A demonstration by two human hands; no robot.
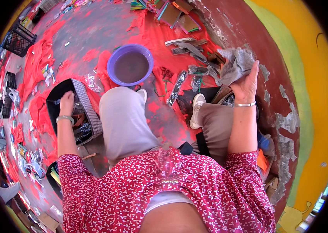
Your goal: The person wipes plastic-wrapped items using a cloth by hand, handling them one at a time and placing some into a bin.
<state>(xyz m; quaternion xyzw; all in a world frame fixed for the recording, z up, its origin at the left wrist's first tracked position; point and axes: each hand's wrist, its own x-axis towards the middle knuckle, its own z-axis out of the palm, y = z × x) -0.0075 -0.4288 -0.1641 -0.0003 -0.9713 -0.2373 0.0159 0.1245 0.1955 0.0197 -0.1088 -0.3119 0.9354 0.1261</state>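
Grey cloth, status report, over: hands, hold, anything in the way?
Right hand holding grey cloth. Left hand at mouth of open checked box, grip unclear. Purple basin between hands, touching neither.

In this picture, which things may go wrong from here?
Spill: the basin stands near the left shoe, so a bump might tip its murky liquid toward the wrapped packet.
Drop: the right hand holds up the grey cloth, its fingers mostly hidden; a loose grip might let it fall.
Snag: the left hand is at the opening of the box, and the jumbled contents might catch on its bracelet.
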